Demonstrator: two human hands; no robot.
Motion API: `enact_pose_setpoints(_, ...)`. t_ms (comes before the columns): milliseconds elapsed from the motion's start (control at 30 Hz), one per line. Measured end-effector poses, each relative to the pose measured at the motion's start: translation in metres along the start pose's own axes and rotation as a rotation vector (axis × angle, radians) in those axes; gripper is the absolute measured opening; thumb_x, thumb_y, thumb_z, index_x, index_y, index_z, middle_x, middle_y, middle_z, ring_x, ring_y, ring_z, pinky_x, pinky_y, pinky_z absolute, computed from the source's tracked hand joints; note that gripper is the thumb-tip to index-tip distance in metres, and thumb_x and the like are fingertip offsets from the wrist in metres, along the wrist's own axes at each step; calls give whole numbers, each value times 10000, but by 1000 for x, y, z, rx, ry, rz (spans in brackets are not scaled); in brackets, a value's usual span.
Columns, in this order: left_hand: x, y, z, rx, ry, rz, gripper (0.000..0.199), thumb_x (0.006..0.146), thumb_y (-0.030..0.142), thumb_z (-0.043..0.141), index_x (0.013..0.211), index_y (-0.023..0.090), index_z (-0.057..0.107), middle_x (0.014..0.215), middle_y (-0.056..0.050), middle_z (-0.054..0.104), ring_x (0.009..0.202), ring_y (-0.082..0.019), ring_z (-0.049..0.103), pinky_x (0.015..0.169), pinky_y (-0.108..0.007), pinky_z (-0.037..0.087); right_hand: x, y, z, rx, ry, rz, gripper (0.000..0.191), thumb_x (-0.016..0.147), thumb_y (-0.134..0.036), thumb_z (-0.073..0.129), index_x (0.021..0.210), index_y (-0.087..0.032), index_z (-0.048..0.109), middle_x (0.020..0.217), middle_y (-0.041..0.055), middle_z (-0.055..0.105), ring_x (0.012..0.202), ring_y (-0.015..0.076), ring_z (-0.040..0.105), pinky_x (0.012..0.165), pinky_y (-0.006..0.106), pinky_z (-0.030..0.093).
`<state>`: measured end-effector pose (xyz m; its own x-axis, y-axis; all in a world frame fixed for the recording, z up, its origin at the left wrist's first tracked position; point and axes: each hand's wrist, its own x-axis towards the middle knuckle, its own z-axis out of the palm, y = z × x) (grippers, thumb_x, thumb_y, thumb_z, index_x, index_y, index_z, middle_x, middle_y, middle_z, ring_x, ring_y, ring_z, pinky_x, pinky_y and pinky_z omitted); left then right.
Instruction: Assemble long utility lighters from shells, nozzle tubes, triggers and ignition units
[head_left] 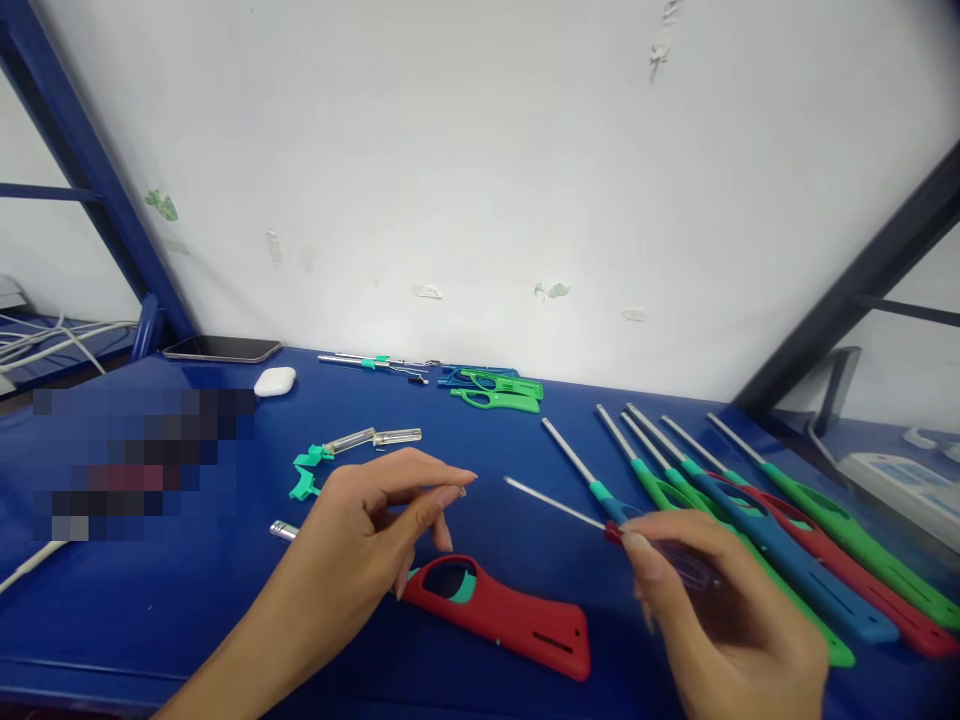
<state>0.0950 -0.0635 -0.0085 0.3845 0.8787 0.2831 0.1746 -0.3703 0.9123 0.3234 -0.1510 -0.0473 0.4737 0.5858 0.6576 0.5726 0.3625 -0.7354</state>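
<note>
Thumb and forefinger of my left hand (pixel 390 520) are pinched together on a tiny screw-like piece (pixel 462 491), too small to make out well. Below that hand lies a red gas lighter (pixel 517 625) with a teal trigger. Its metal tube (pixel 283 531) shows partly on the far side of my wrist, and the hand hides the rest. My right hand (pixel 720 600) is closed around the handle of a screwdriver (pixel 559 503), its thin shaft pointing left towards my left fingertips without touching them. The handle is mostly covered by my fingers.
Several assembled lighters (pixel 802 560) lie in a row at right. Behind are green and blue shell halves (pixel 499 400) and metal tubes (pixel 367 362). Clear fuel tanks (pixel 397 436), teal triggers (pixel 304 484), a white case (pixel 275 382) and a phone (pixel 221 348) lie left. One left-hand patch is pixelated.
</note>
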Motion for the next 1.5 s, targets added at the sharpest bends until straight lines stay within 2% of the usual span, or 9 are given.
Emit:
enact_pose_setpoints(167,-3,1,5,19,37,-23,174,948,352,700,1067,268,798,774,14,743,550,-120,680,397,-169,444,-1,-9,-1,88,43,165,373,1022,-599,648,870,-262,693,623,-41,554,504,98,468,440,229,363)
enact_pose_setpoints(300,-7,-5,11,147,47,26,101,956,288,702,1021,307,777,733,47,731,608,-121,704,501,-168,525,-3,-10,-1,91,20,152,432,1042,-640,592,883,-251,691,557,-43,575,467,92,481,451,226,378)
enact_pose_setpoints(433,-10,-10,18,246,53,156,185,958,214,684,1069,341,760,895,62,786,672,-102,720,511,-152,519,-8,-8,0,120,-17,160,433,1012,-657,630,887,-250,713,616,-16,632,492,110,543,443,246,393)
enact_pose_setpoints(600,-13,-13,22,243,49,239,295,963,169,670,1163,368,756,916,82,807,655,-89,732,530,-153,533,-11,-3,1,157,-18,151,380,983,-621,698,880,-255,710,768,18,709,518,124,604,441,265,427)
enact_pose_setpoints(767,-13,-13,22,228,51,255,308,957,168,696,1179,366,775,914,81,829,664,-99,752,544,-161,545,-10,-1,1,156,-42,67,330,1030,-564,656,909,-261,703,764,16,706,516,132,597,421,271,414)
enact_pose_setpoints(900,-12,-11,21,254,53,249,178,975,195,703,1035,338,791,894,84,809,675,-84,731,545,-154,518,-8,-5,2,138,2,38,330,1057,-546,621,907,-262,698,726,-11,658,502,111,570,408,254,402)
enact_pose_setpoints(1000,-12,-9,20,261,28,248,167,990,189,679,968,316,786,880,75,781,688,-77,708,548,-158,500,-7,-7,2,132,31,44,330,1063,-536,616,900,-258,690,745,-6,658,498,110,572,403,260,398)
enact_pose_setpoints(1333,-12,-14,23,267,50,259,179,963,206,735,1037,346,819,864,71,830,673,-122,754,539,-189,538,-9,-6,4,187,-42,28,299,1053,-526,632,903,-276,698,785,-4,672,522,117,589,403,247,395)
enact_pose_setpoints(1500,-13,-10,23,281,109,279,190,962,200,722,1019,362,802,848,100,815,612,-91,703,530,-162,533,-9,-7,4,174,-23,24,294,1059,-511,634,903,-270,697,784,-5,677,526,112,585,418,253,403)
